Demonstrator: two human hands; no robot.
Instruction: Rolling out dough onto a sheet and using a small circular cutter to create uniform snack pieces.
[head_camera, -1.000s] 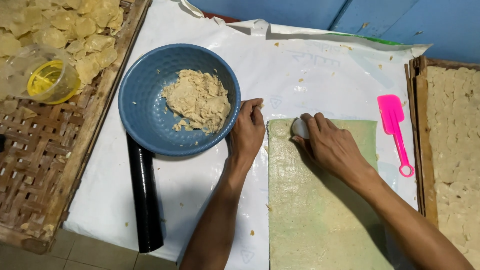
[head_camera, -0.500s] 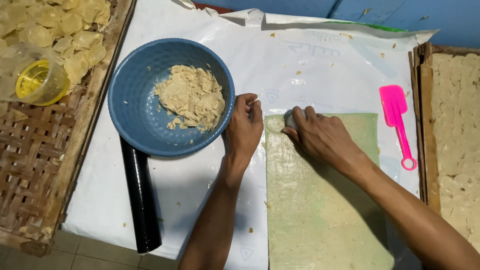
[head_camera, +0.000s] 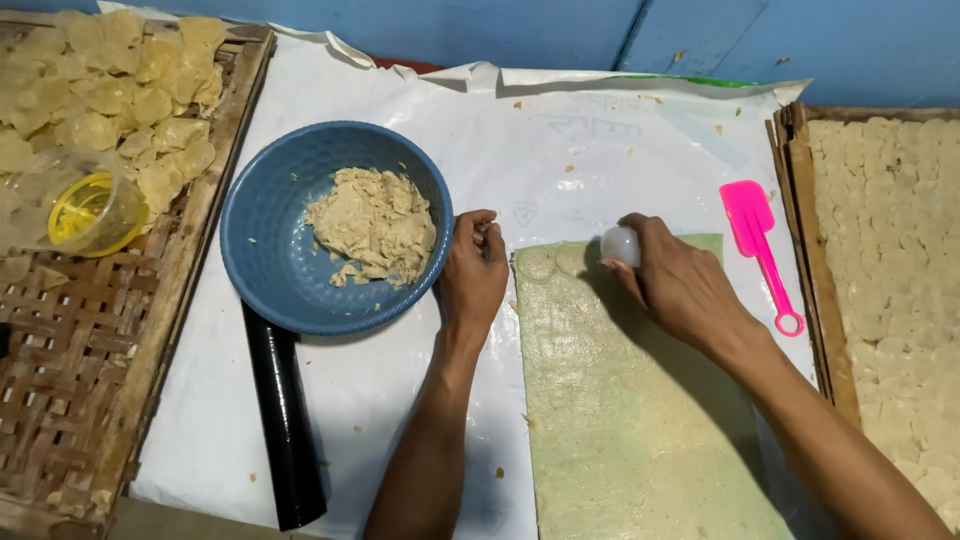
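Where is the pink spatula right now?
In the head view the pink spatula lies on the white sheet at the right, between the right hand and the wooden tray of dough rounds.

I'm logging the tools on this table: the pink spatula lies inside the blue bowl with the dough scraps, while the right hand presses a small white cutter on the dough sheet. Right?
Not quite. The head view shows the pink spatula lying on the white sheet, right of the dough sheet, not in the blue bowl. The right hand does press the small white cutter there.
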